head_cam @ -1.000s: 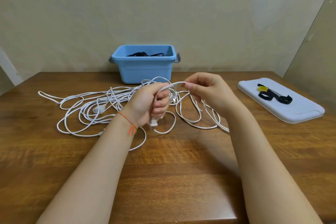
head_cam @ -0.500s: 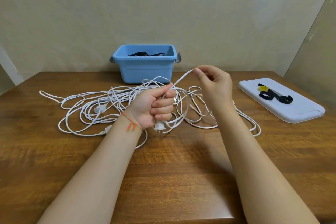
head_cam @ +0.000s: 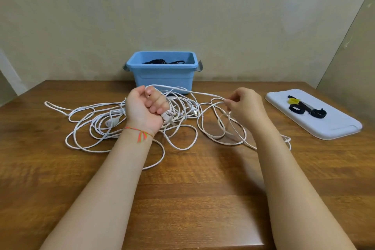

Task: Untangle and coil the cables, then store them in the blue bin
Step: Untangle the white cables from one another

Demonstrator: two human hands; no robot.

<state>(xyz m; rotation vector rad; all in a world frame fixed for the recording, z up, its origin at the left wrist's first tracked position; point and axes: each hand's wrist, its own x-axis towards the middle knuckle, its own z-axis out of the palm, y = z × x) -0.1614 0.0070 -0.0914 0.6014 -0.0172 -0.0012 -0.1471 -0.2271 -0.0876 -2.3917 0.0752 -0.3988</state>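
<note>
A long white cable [head_cam: 129, 134] lies in loose, overlapping loops across the middle of the wooden table [head_cam: 182, 199], spreading from near the left edge to just short of the right side. The left hand [head_cam: 145, 107] is closed in a fist round one end of it, with the white plug [head_cam: 168, 118] sticking out below the little finger; a red and orange thread [head_cam: 140, 133] is tied round that wrist. From the top of the fist a stretch of cable runs in the air to the right hand [head_cam: 244, 105], whose grip is a pinch of thumb and fingertips on the strand, the other fingers curled in. Below the right hand more loops hang and rest on the table, partly blurred. A second plug [head_cam: 112, 121] lies among the loops to the left of the left wrist. The blue bin [head_cam: 162, 76] stands at the far edge of the table, against the wall, just behind the tangle; some black cable [head_cam: 160, 61] shows inside it. Near the right edge lies a white lid [head_cam: 332, 126], and on it rest black straps [head_cam: 306, 108] and a small yellow piece [head_cam: 294, 100].
</note>
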